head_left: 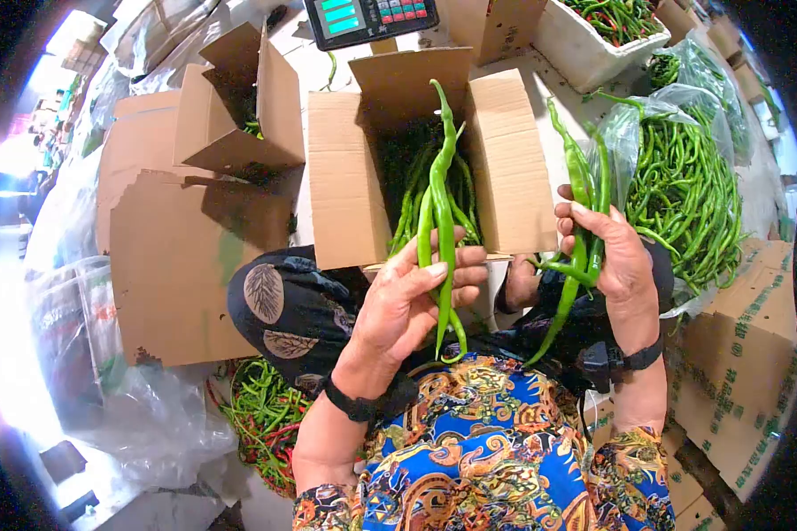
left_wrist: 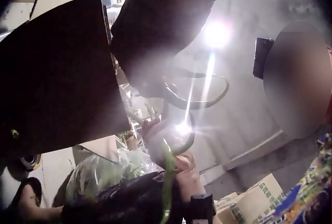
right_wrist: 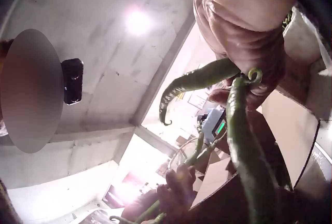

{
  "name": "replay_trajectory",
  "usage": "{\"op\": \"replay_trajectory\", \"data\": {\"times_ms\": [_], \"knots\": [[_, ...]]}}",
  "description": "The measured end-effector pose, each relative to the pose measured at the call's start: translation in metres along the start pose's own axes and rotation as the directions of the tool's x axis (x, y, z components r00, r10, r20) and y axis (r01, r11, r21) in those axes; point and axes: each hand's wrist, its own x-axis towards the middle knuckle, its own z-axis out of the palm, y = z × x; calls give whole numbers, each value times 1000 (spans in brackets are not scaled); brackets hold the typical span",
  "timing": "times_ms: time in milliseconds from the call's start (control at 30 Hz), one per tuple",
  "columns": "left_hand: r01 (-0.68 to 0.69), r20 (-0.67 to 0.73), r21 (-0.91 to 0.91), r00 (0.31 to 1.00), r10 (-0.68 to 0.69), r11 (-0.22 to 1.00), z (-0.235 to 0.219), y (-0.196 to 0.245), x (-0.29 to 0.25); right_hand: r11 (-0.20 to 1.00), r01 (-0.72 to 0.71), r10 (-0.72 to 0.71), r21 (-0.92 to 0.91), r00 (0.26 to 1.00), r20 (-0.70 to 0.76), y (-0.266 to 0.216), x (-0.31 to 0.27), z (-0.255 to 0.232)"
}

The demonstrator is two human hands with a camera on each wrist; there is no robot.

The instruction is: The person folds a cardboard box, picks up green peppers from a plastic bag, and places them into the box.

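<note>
Long green chili peppers [head_left: 440,203] lie across my left hand [head_left: 407,296], pinched under the thumb in front of the open carton. My right hand [head_left: 618,252] grips several more green chili peppers [head_left: 578,173], which point up and down past its fingers over the right knee. Between and beyond the hands stands a cardboard box [head_left: 345,177] with its flaps spread and green chilies [head_left: 407,208] inside. From the right wrist view, two curved peppers [right_wrist: 238,125] stick out of the right hand [right_wrist: 244,42]. The left wrist view is dark and partly washed out by glare.
A clear bag of green chilies [head_left: 686,195] stands at the right, with a white foam box [head_left: 584,53] of chilies behind it. A digital scale [head_left: 372,19] sits at the back. Another small carton [head_left: 279,106] stands left. Mixed red and green chilies [head_left: 261,416] lie low on the left.
</note>
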Motion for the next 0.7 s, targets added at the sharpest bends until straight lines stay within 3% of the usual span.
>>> {"op": "replay_trajectory", "data": {"times_ms": [300,367,400,467,500,567,633,700], "knots": [[-65,17,117,998,64,991,7,31,24,980,-10,-34,199,976,215,-2,4,7],[-78,-67,367,992,109,927,3,38,38,974,-15,-40,226,971,234,-2,5,12],[-227,-34,669,942,335,708,-6,37,50,967,-22,-54,254,956,287,-1,8,13],[-264,61,933,785,616,245,-14,29,57,972,12,-78,233,958,278,-2,9,19],[-211,29,942,825,565,261,3,29,45,975,43,-100,216,960,261,-2,9,21],[-276,169,881,942,289,385,28,16,31,972,37,-102,232,956,273,0,13,23],[-345,239,837,929,284,425,43,-22,26,977,86,-127,197,971,202,0,15,33],[-260,205,873,963,173,412,50,-34,24,977,74,-128,201,954,271,-1,14,40]]}}
